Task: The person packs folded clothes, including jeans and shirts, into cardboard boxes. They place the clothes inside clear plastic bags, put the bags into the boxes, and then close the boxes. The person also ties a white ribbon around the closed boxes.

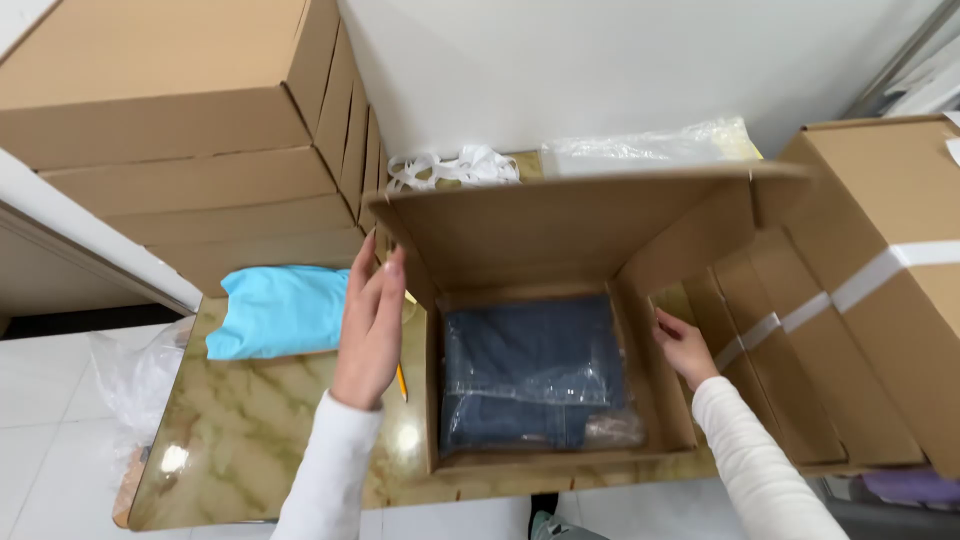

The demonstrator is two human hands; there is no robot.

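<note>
Flat open hands [372, 325] flanking box [560, 235] walls

The right-hand box [890, 290] at 3 o'clock is cut by the frame edge; the pencil [401, 381] is mostly hidden behind the left hand [368, 325], perhaps yellow.

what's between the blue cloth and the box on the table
The left hand stands there, flat against the outer side wall of the box, just right of the blue cloth; a pencil lies on the table under it. Head view.

long white sleeves on both arms
</note>
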